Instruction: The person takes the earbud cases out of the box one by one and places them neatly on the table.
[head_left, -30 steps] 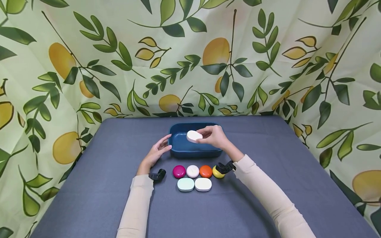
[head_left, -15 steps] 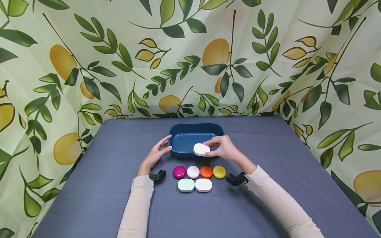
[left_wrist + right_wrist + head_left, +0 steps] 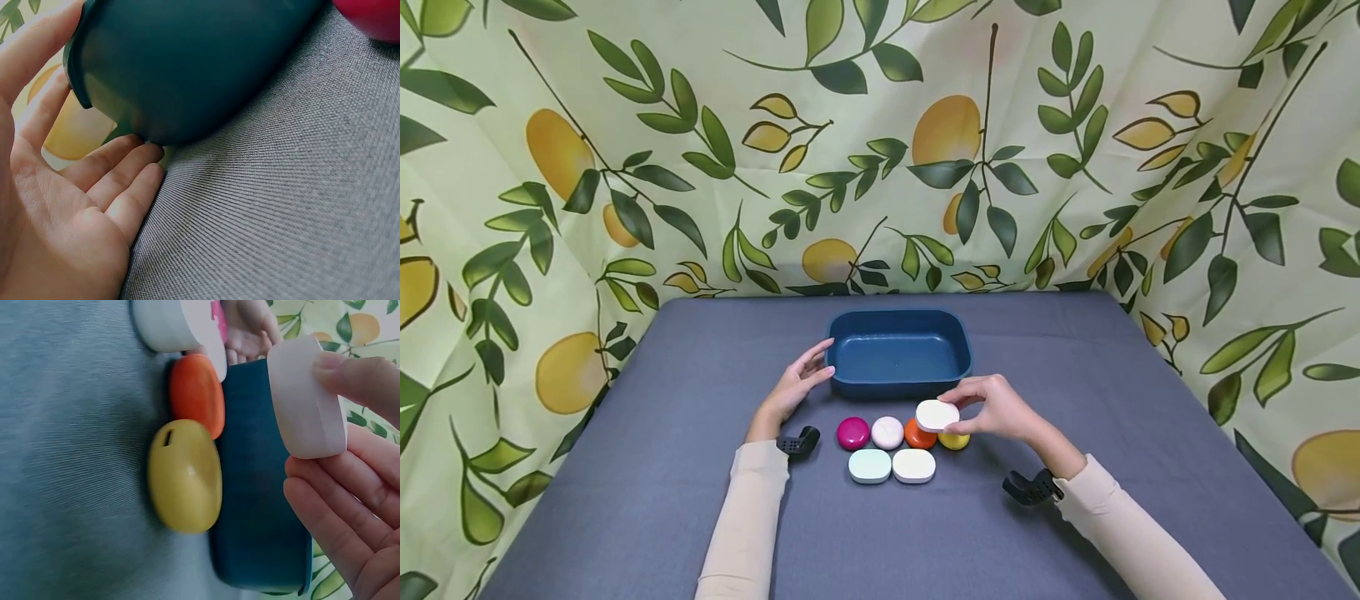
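My right hand pinches a small white oval case between thumb and fingers, held up above the orange and yellow round cases. In the right wrist view, the thumb presses one face of this white oval case. My left hand touches the left end of a blue rectangular bin, its fingers loosely extended. Seen from the left wrist, fingertips rest against the wall and rim of the bin. Partly hidden by the held case are the orange round case and the yellow round case.
Left in the same row lie a magenta round case and a white round one. In front of them sit a mint oval case and a white oval case. A grey cloth covers the table; patterned fabric hangs behind.
My right hand has carried the white oval case out from over the bin, toward me and to the right, above the row of round cases. The left hand stays at the bin.
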The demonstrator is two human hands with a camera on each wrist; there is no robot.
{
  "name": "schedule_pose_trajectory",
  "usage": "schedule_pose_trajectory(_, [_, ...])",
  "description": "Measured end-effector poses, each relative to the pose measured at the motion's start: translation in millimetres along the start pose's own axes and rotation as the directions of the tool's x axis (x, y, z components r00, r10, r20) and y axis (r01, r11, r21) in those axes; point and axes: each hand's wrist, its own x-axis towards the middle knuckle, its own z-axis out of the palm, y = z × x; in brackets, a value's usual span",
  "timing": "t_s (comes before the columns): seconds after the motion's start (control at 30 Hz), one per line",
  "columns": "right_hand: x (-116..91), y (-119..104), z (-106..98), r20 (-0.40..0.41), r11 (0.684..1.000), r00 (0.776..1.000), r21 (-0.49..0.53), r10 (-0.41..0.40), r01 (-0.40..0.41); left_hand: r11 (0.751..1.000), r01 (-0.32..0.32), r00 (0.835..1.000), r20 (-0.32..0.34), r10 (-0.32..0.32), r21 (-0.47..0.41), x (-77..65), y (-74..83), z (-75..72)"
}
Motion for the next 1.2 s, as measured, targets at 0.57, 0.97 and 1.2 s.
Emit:
schedule_pose_trajectory(0.57, [-49.3,11.5,6.4,0.067,1.000,0.998,-0.004,0.004,-0.003,1.000,0.014,1.000,-0.006,-0.014,-0.002,0.2,0.6,1.3])
schedule_pose_trajectory(0.97, [-51.3,11.9,14.4,0.135,0.999,0.991,0.019,0.023,-0.026,0.999,0.032,0.999,-0.015,-0.032,0.017,-1.3,1.7,1.2])
schedule_pose_trajectory(1.2, [-50.5,10.6,16.2,0.134,0.997,0.990,-0.061,0.050,-0.042,0.999,0.028,1.000,-0.012,-0.028,0.015,0.0,2.5,1.9])
